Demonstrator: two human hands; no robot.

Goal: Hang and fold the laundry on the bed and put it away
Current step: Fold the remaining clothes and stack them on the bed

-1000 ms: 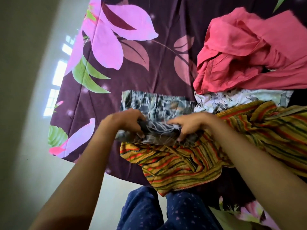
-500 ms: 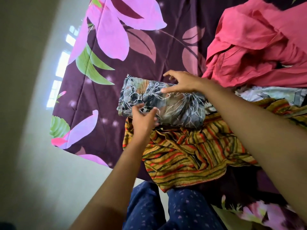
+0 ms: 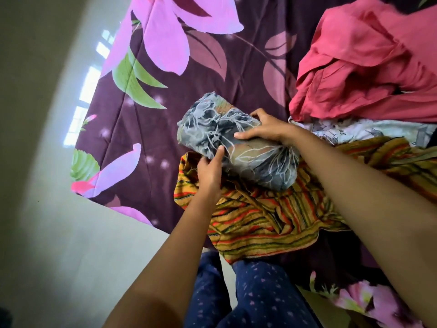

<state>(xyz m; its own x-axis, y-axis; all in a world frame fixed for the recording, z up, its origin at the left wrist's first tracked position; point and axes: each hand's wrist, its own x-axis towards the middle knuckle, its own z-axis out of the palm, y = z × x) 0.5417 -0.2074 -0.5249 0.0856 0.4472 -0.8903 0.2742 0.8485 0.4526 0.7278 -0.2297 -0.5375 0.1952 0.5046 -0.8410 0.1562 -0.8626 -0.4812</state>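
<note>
Folded grey floral garment at frame centre, partly on striped cloth. Left hand pinches near edge, thumb on top. Right hand grips far side. Soft, light, floppy; likely unfolds unless supported from both sides.

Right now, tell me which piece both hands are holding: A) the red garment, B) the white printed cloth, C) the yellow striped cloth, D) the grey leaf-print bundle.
D: the left hand and the right hand both hold the grey leaf-print bundle, one at each side.
</note>
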